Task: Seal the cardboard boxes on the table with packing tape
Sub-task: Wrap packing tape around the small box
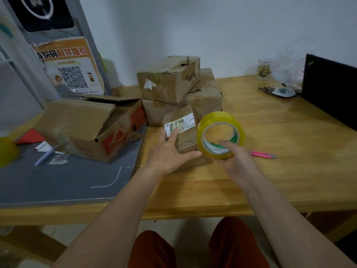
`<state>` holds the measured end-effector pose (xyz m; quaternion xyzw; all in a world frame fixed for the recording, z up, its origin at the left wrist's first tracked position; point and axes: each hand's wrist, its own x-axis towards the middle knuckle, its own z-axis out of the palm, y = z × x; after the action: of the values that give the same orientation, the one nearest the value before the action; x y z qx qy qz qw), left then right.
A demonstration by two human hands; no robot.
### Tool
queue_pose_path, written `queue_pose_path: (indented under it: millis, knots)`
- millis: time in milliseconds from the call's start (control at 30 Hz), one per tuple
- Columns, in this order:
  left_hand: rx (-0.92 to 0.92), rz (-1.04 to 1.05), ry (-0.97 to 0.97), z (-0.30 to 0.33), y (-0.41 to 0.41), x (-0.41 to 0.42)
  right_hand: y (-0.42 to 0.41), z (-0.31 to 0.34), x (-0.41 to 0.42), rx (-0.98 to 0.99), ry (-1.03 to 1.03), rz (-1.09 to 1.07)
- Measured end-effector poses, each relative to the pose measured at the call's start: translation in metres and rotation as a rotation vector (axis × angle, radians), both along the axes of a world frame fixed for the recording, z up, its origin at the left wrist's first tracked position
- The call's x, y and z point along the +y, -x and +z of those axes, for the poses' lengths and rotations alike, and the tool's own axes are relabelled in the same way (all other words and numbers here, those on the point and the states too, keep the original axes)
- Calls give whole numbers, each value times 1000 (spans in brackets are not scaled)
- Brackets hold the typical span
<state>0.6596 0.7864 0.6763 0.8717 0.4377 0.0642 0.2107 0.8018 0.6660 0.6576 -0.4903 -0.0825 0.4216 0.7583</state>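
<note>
Handling now: the left hand [170, 153] lies on the small box [183, 132], fingers straight over its label [178, 125], thumb along the near edge; the right hand [234, 161] holds the tape roll [220, 135] upright, a finger curled through the core.
Left grip: apart, flat, pressing rather than clasping.
Right grip: clamped on the roll's lower rim.
Small box: on the worktop [270, 132] near its front edge, just before the stack [183, 88] of two bigger boxes and touching the roll on its right side.
Small box feel: likely light and fairly stiff, though creased; it would slide on smooth wood unless pinned from above.
Where to hold the box: flat palm on top, clear of the seam to be taped, or thumb and fingers across the two long sides.
Tape roll feel: light, rigid card core, glossy yellow film that looks slick outside and tacky at the free end; I cannot tell where that end lies.
Where to hold the roll: through the core, leaving the outer face free to turn.
Open box [90, 130]: on the grey mat [77, 180] to the left, flaps up, soft and torn at the corners, so it probably needs support at the flaps.
Cutter [263, 154]: pink, on the worktop just right of the right hand.
</note>
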Motion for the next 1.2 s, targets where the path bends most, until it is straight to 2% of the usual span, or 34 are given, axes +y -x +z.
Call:
queue_pose_path:
  millis: [67,167,267,333,400,500,633,800,1033,1200]
  knots:
    - [-53,7,39,0,3,-2,12,0,5,-41,33,9]
    - [-252,-25,261,-6,5,-12,16,9,13,-122,52,-4]
    - [-402,-66,446,-15,4,-23,3,37,18,-412,170,-58]
    - [-432,-82,342,-14,0,-23,0,53,18,-578,238,-15]
    - [-526,-103,130,-9,-3,-16,4,61,19,-717,287,28]
    - [-693,-168,134,-6,-3,-7,13,62,20,-892,274,33]
    - [-700,-197,6,-19,2,2,17,66,21,-969,298,71]
    - [-707,-246,-77,-31,18,7,9,68,20,-730,233,61]
    - [-705,-252,-72,-34,20,8,-15,71,12,-881,258,7]
    - [-712,-251,-65,-34,19,6,-29,67,5,-956,348,16]
